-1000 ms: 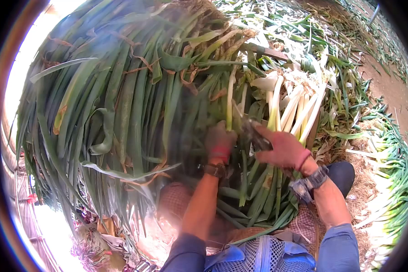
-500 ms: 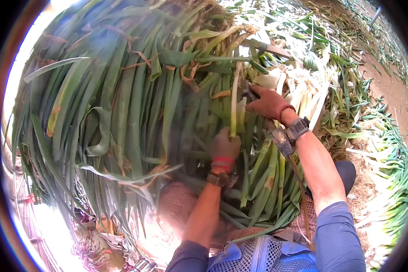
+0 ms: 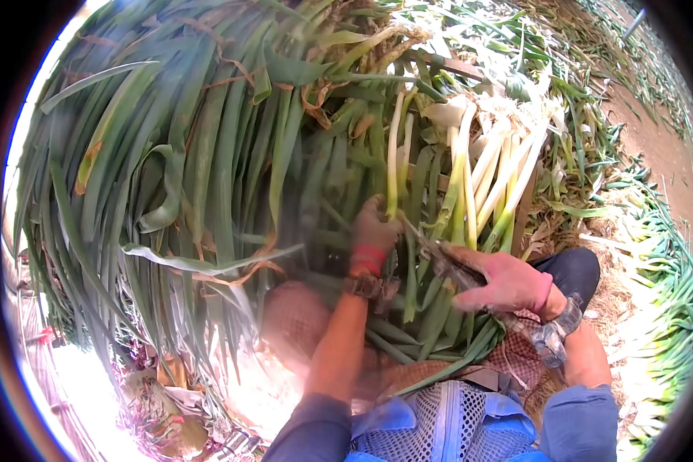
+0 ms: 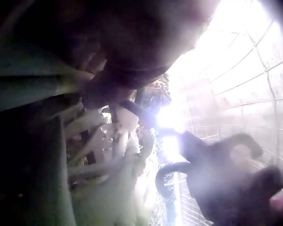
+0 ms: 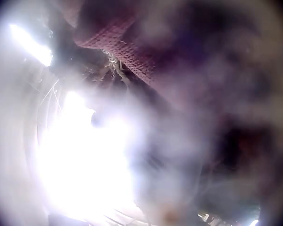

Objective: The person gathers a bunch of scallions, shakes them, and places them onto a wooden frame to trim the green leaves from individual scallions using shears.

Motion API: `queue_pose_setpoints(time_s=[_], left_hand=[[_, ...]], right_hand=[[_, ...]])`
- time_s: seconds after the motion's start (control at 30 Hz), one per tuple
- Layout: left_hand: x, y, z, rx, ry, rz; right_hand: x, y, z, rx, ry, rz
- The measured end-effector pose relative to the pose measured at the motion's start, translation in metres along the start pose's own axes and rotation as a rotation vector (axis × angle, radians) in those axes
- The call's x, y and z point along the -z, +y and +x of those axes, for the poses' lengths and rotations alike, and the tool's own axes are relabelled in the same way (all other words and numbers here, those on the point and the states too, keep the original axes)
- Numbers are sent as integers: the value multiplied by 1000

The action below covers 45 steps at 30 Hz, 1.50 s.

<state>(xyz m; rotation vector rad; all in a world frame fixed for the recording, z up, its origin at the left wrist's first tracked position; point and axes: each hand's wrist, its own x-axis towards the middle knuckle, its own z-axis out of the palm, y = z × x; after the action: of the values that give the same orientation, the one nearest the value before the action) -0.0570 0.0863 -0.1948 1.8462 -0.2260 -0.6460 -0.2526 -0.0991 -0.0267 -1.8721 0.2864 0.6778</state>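
Note:
My gloved left hand grips a leek by its green part, the pale shank standing up above the fist. Close to its right, my gloved right hand holds a dark narrow tool with a thin end that points at the left hand; I cannot tell its kind. Seen from the left wrist, the left hand is a dark shape at the top and the right hand a silhouette lower right. Glare and blur cover most of the right wrist view, where knitted glove fabric shows.
A big heap of leeks fills the left side, leaves hanging down. Several trimmed leeks with white shanks lie beyond the right hand. Cut leaf scraps cover the ground behind, and a row of leeks lies at far right.
My right hand reached up beside the upper shank half a second ago, and has come back down toward my body, next to the left fist. The left hand keeps its grip on the leek.

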Motion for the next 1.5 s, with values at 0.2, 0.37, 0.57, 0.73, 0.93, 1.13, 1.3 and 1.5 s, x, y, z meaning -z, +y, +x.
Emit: queue_pose_setpoints(time_s=[0.2,0.37,0.57,0.73,0.93,1.13,1.3,1.5], left_hand=[[10,7,-13,-61,-6,157],[14,10,-15,-85,-54,7],[19,3,-12,-79,-70,72],[18,0,-12,-93,-46,49],[21,-26,0,-85,-39,43],[21,-12,-7,-62,-32,80],[23,8,-15,17,-67,22],[25,-3,-11,-29,-105,-97]], right_hand=[[3,-5,11,36,97,-127],[3,-13,0,17,-15,-49],[4,-22,-14,-9,-24,-34],[-4,-19,-14,40,-5,-40],[2,-42,10,-74,12,-162],[21,-32,59,-65,248,-243],[53,-37,103,-125,343,-270],[68,-19,118,-102,439,-295]])
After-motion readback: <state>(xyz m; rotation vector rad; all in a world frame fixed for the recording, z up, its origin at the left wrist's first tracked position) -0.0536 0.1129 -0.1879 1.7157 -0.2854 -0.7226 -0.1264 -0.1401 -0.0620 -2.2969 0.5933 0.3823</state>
